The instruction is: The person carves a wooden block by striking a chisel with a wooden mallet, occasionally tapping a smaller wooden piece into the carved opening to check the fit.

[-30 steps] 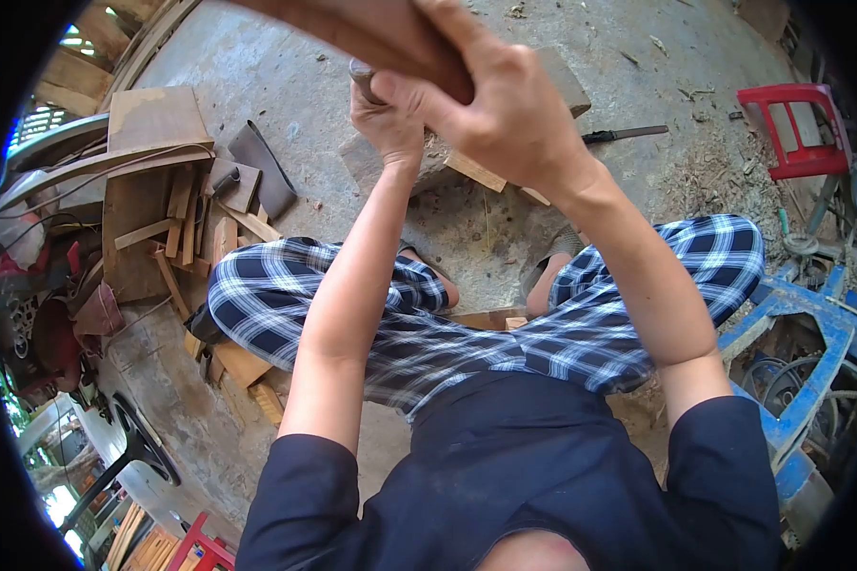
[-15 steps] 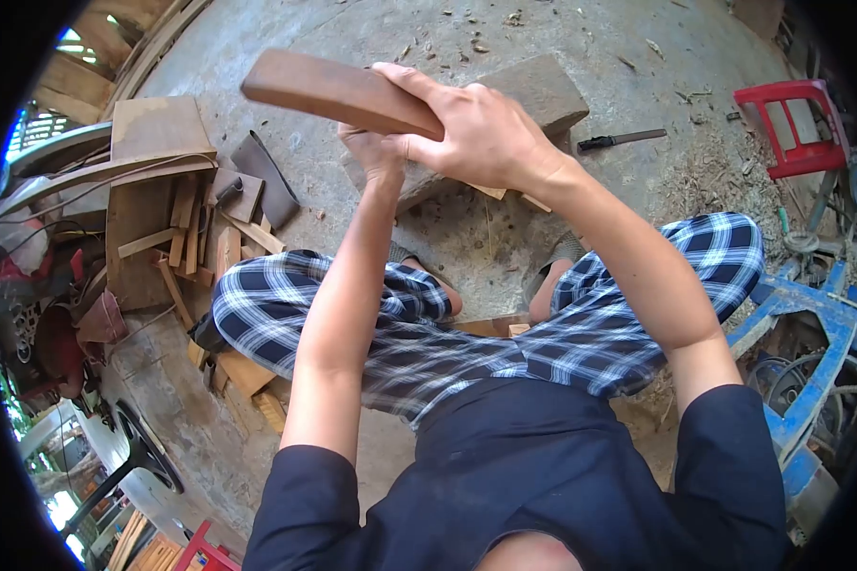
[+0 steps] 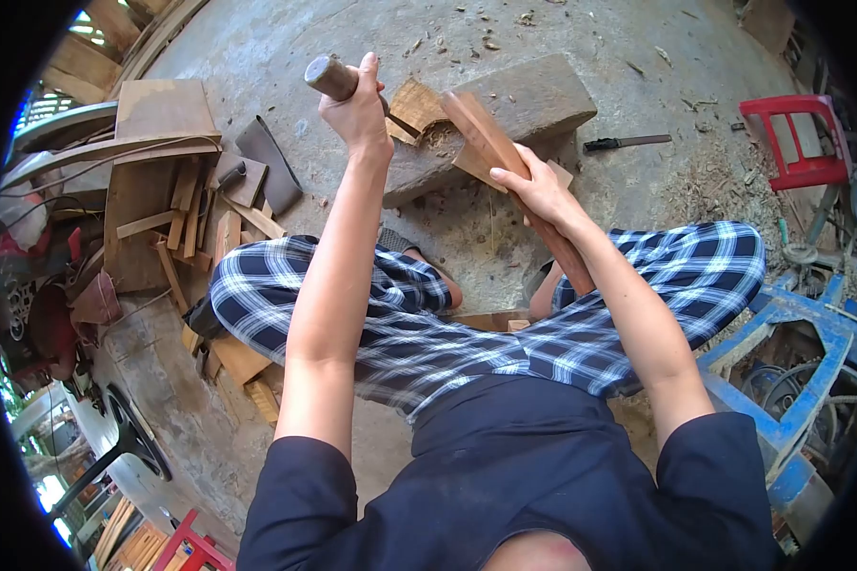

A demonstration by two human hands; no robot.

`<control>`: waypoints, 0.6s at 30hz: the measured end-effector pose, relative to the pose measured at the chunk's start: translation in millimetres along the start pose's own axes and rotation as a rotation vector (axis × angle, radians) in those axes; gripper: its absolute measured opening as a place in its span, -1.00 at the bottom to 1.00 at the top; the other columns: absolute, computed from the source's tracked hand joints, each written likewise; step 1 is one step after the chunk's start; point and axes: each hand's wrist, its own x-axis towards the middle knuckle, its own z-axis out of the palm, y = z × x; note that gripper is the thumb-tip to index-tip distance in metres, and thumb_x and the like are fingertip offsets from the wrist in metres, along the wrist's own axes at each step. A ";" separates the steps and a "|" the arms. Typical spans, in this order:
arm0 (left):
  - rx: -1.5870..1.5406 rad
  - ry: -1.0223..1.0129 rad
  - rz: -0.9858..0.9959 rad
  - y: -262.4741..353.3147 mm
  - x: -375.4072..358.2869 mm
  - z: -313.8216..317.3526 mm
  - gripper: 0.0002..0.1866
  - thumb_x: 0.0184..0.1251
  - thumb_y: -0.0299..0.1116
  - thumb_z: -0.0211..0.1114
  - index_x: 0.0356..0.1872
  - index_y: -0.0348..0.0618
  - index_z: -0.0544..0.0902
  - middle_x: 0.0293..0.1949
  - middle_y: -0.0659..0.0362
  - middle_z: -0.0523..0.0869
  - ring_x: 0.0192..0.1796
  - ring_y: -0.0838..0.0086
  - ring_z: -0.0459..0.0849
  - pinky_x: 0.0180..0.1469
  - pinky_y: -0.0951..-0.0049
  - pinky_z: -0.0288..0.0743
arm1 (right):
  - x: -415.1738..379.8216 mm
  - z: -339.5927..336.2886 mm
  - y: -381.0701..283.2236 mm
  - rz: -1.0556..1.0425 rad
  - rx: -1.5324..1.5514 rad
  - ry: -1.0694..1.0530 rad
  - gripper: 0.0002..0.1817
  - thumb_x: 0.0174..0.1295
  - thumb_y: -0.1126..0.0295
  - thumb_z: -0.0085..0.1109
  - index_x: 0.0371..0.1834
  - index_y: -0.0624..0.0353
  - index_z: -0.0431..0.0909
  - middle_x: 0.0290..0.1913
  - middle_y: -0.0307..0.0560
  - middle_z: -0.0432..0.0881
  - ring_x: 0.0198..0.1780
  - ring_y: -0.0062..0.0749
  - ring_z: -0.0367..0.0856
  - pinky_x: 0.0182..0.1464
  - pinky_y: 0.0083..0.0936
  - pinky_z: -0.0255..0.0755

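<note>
In the head view, my left hand (image 3: 357, 119) is wrapped round a tool with a thick, round wooden handle (image 3: 331, 78). Its thin dark blade (image 3: 403, 124) points toward pale wood pieces (image 3: 416, 103) on a large wooden block (image 3: 528, 95). My right hand (image 3: 548, 195) grips a long reddish-brown wood piece (image 3: 490, 138) near its middle. That piece is tilted, its far end over the block and its near end by my right knee. A thin wood piece (image 3: 479, 168) lies beside it, partly hidden.
A dark-handled tool (image 3: 628, 142) lies on the floor right of the block. A red stool (image 3: 809, 176) and blue metal frame (image 3: 800, 357) stand at the right. Wood offcuts (image 3: 186, 200) and a grey-brown flat sheet (image 3: 267, 157) are at the left.
My hands have moved apart. My right hand has come down and right with the wood piece, now turned more upright in view. The tool in my left hand has come into sight.
</note>
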 end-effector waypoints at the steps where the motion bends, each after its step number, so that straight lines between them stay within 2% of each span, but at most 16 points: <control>1: -0.002 -0.022 0.010 0.5 -0.5 5.4 -0.76 0.18 -0.41 0.58 -0.42 -0.09 0.60 -0.48 0.25 0.65 -0.47 0.55 0.62 -0.31 0.47 0.54 | 0.3 -0.5 2.0 0.001 0.001 0.004 -0.11 0.23 -0.07 0.31 0.56 0.07 0.22 0.18 0.15 0.61 -0.18 -0.20 0.71 -0.48 -0.40 0.58; 7: 0.038 -0.068 0.085 -6.3 3.6 11.7 -0.76 0.20 -0.40 0.57 -0.43 -0.08 0.60 -0.46 0.27 0.66 -0.47 0.57 0.61 -0.31 0.48 0.54 | 1.8 -3.5 8.3 0.044 -0.026 -0.003 -0.04 0.23 -0.08 0.30 0.62 0.07 0.11 0.21 0.19 0.58 -0.18 -0.20 0.72 -0.50 -0.40 0.57; 10: 0.047 -0.044 0.076 -6.4 4.5 11.2 -0.76 0.21 -0.40 0.57 -0.43 -0.08 0.60 -0.46 0.27 0.66 -0.46 0.57 0.61 -0.31 0.48 0.54 | 3.7 -3.0 12.3 -0.005 -0.077 0.008 -0.04 0.23 -0.10 0.29 0.62 0.06 0.10 0.22 0.20 0.58 -0.17 -0.17 0.73 -0.45 -0.38 0.59; 13: 0.038 -0.037 0.074 -2.5 2.6 11.5 -0.76 0.21 -0.40 0.57 -0.43 -0.08 0.60 -0.46 0.27 0.66 -0.47 0.57 0.62 -0.32 0.49 0.54 | 5.0 -2.3 14.8 0.063 -0.073 -0.013 -0.04 0.22 -0.11 0.29 0.63 0.02 0.10 0.24 0.20 0.58 -0.16 -0.14 0.74 -0.38 -0.37 0.62; 15: 0.019 -0.039 0.074 -3.3 3.1 14.1 -0.77 0.21 -0.40 0.56 -0.43 -0.08 0.60 -0.47 0.28 0.65 -0.47 0.57 0.62 -0.32 0.49 0.54 | 8.6 0.5 22.1 -0.025 -0.087 0.042 -0.10 0.26 -0.11 0.27 0.62 -0.08 0.14 0.16 0.10 0.60 -0.22 -0.27 0.68 -0.43 -0.41 0.57; 16: 0.023 -0.039 0.083 -6.0 3.9 14.6 -0.77 0.22 -0.40 0.56 -0.43 -0.08 0.60 -0.47 0.28 0.65 -0.47 0.57 0.61 -0.33 0.49 0.54 | 9.9 1.0 25.0 -0.026 -0.089 0.045 -0.10 0.26 -0.11 0.27 0.62 -0.08 0.14 0.16 0.10 0.60 -0.22 -0.27 0.68 -0.43 -0.41 0.57; 18: 0.027 -0.038 0.090 -10.0 4.5 14.1 -0.76 0.22 -0.40 0.56 -0.44 -0.08 0.60 -0.47 0.28 0.65 -0.47 0.57 0.61 -0.33 0.49 0.54 | 9.1 2.2 25.5 -0.076 -0.177 0.073 -0.08 0.25 -0.14 0.26 0.62 -0.08 0.14 0.25 0.15 0.57 -0.01 -0.15 0.69 -0.17 -0.32 0.63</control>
